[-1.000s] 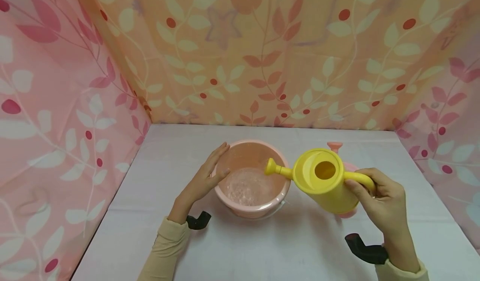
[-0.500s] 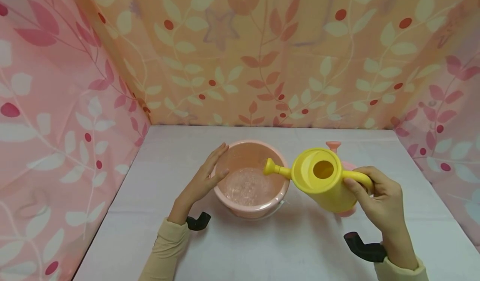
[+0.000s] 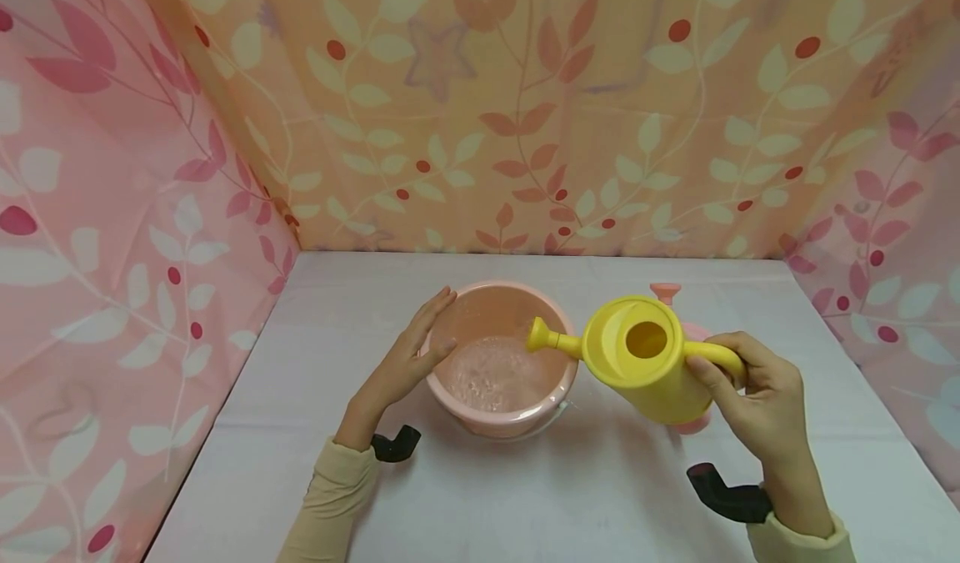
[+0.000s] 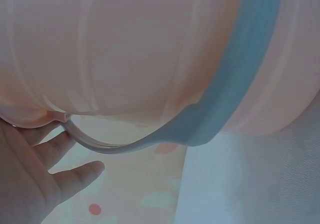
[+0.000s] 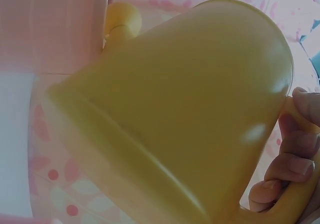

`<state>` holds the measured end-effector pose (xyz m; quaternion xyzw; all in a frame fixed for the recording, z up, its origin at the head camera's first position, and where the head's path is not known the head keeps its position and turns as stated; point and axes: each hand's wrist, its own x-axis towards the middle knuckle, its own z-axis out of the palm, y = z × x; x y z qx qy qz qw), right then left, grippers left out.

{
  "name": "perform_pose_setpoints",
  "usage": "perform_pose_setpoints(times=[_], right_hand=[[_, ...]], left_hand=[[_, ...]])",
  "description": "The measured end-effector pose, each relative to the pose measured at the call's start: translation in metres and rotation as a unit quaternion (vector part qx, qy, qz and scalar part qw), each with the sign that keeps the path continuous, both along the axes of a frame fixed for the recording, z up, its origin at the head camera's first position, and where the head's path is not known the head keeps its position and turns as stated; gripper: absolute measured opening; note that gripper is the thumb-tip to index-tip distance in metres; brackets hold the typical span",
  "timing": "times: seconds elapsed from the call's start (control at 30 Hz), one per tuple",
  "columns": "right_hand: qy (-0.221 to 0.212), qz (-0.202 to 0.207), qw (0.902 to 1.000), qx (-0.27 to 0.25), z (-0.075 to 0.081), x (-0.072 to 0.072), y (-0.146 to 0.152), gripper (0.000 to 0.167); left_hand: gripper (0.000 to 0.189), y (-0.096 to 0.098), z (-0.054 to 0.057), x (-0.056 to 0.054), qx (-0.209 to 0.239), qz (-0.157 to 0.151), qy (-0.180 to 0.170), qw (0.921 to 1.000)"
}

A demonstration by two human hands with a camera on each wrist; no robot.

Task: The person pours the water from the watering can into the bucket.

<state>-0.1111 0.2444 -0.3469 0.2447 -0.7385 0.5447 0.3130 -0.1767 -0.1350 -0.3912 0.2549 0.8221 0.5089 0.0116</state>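
Observation:
My right hand (image 3: 765,392) grips the handle of a yellow watering can (image 3: 656,379), fingers wrapped round it in the right wrist view. The can is tilted to the left, its spout head (image 3: 537,334) over the right side of a pink bucket (image 3: 517,417). Rippling water (image 3: 491,375) with bubbles shows inside the bucket. At the bucket's left rim, my left hand (image 3: 401,363) rests with fingers extended and thumb over the edge. The left wrist view shows those fingers (image 4: 82,176) spread beside the bucket's grey-blue handle (image 4: 220,104).
Behind the yellow can stands a pink watering can (image 3: 693,329), mostly hidden, its spout head (image 3: 665,291) poking out above. A white cloth covers the table (image 3: 510,505). Floral curtains (image 3: 525,113) enclose the back and sides.
The hands, the bucket and the tilted watering can keep nearly the same places, with only a slight shift of the whole view. The ripples in the water vary.

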Motion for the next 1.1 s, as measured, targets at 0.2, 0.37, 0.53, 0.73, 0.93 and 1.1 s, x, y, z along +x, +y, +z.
perform_pose_setpoints(times=[0.2,0.37,0.53,0.73,0.93,1.1], right_hand=[[0.003,0.018,0.9997,-0.014,-0.001,0.000,0.001,0.009],[0.007,0.051,0.9979,-0.039,-0.003,-0.001,0.002,0.010],[0.003,0.053,0.9979,-0.037,-0.003,0.000,0.003,0.010],[-0.004,0.047,0.9983,-0.034,-0.002,0.004,0.001,0.011],[-0.013,0.014,0.9997,-0.012,0.001,0.007,-0.002,0.013],[-0.011,-0.003,0.9999,0.008,0.001,0.009,-0.003,0.013]], left_hand=[[0.060,0.000,0.000,0.000,0.001,0.000,0.000,1.0000],[0.059,0.000,0.000,0.000,0.000,-0.002,0.002,1.0000],[0.060,0.000,0.000,0.000,0.001,-0.004,0.004,1.0000],[0.059,0.000,0.000,0.000,0.003,-0.004,0.005,1.0000],[0.059,0.000,-0.001,0.000,0.004,-0.004,0.009,0.9999],[0.059,0.000,0.000,0.000,0.003,-0.004,0.008,1.0000]])
